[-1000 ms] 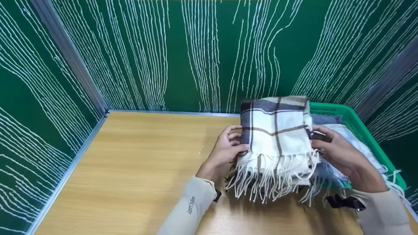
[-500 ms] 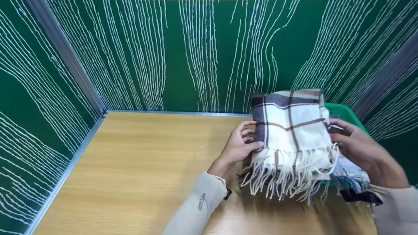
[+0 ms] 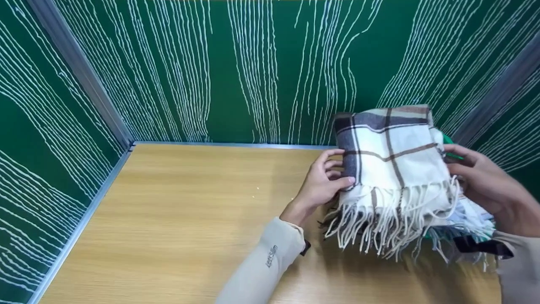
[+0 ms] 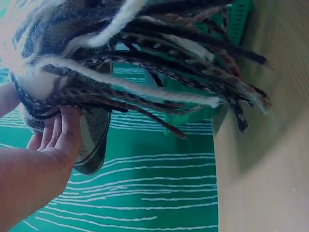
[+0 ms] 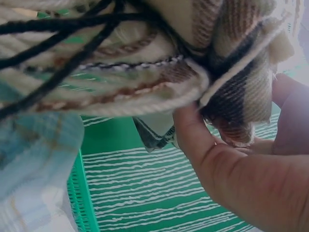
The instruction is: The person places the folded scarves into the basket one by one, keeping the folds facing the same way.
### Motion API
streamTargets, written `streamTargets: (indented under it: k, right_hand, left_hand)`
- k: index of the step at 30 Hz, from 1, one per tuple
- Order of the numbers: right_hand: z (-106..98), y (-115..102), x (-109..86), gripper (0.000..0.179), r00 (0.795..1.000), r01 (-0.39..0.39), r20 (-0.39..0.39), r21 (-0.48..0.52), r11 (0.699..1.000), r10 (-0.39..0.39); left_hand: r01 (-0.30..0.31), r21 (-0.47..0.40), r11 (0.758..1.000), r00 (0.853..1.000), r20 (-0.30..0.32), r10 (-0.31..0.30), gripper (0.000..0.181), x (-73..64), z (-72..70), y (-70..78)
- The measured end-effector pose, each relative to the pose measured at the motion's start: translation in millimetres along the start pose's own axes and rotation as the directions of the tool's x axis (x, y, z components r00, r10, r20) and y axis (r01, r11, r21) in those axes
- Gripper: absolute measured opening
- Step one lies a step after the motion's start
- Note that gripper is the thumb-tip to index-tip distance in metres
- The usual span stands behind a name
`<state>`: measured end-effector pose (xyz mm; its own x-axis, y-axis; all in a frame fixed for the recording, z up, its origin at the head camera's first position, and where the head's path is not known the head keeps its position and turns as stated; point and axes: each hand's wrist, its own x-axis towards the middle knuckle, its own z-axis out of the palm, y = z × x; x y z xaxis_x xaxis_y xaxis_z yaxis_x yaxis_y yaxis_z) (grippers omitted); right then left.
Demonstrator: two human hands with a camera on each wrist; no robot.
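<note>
A folded plaid scarf (image 3: pixel 400 160), white with brown and dark bands and a long fringe, is held up between both hands in the head view. My left hand (image 3: pixel 322 181) grips its left side, thumb on the front face and fingers behind. On the opposite side, my right hand (image 3: pixel 489 181) pinches the scarf's edge. Dark and white fringe strands (image 4: pixel 159 72) hang across the left wrist view. Below the scarf, a green basket (image 5: pixel 82 198) shows at the left of the right wrist view. Most of that basket is hidden behind the scarf in the head view.
A light blue plaid cloth (image 5: pixel 38 159) with fringe lies in the basket. The wooden tabletop (image 3: pixel 177 219) stretches to the left, with a few tiny pale specks on it. Green panels (image 3: pixel 219 76) with wavy white lines wall in the back and sides.
Both hands have carried the folded scarf to the right and farther back. It covers more of the green basket in the head view now.
</note>
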<state>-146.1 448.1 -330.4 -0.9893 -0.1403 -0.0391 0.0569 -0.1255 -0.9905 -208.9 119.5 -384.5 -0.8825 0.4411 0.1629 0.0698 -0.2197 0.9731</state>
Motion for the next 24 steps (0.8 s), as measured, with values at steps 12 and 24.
streamTargets:
  k: [12,24]
  right_hand:
    - [-25,-12,-5.5,0.041,0.997,-0.014,-0.074,-0.103,0.995,0.007]
    - [-58,-5,-10.9,0.05,0.997,0.034,-0.07,-0.153,0.988,-0.045]
  left_hand:
    - [-0.003,-0.022,1.0,1.0,0.002,0.003,0.063,8.4,24.7,-5.4]
    - [-0.014,0.004,1.0,0.999,0.042,0.014,0.067,10.8,52.7,-21.9]
